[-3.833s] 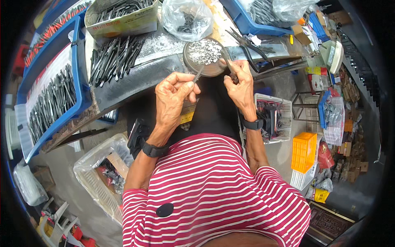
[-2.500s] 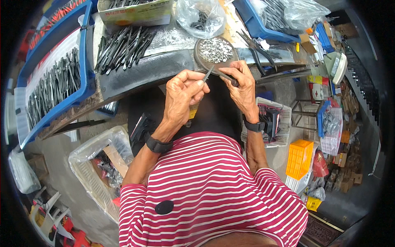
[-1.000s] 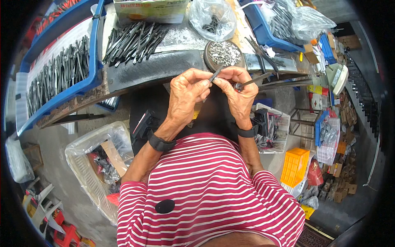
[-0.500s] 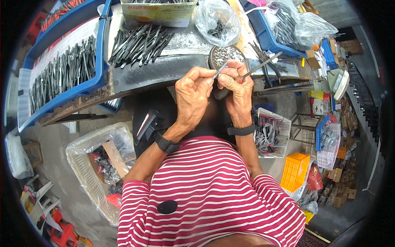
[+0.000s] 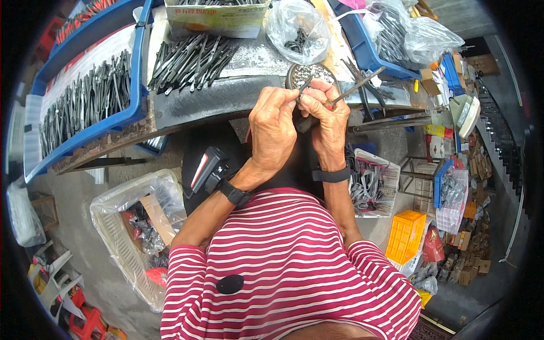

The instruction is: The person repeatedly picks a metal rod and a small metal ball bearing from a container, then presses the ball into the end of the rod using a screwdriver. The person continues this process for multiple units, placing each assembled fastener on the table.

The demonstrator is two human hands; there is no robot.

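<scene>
My left hand (image 5: 272, 127) is closed in a pinch on a thin dark metal strip (image 5: 306, 84), whose tip points up between the two hands. Close beside it, my right hand (image 5: 330, 131) is closed around a slim metal rod-like tool (image 5: 362, 84) with a bit of red near the fingers. The tool slants up to the right. My right thumb and forefinger meet the left fingertips at the strip, so the contact there is partly hidden. Just beyond the hands stands a round dish (image 5: 290, 77) of small silvery parts. Dark-handled pliers (image 5: 365, 96) lie right of the dish.
A pile of black strips (image 5: 192, 59) lies on the bench, left of a clear plastic bag (image 5: 283, 25). Blue trays (image 5: 139, 90) flank the bench. Below are a white basket (image 5: 107, 226), another basket (image 5: 388, 198) and an orange crate (image 5: 405, 235).
My left hand has shifted slightly right and turned, bringing the strip closer to my right hand and more upright. The right hand's tool has tilted a little.
</scene>
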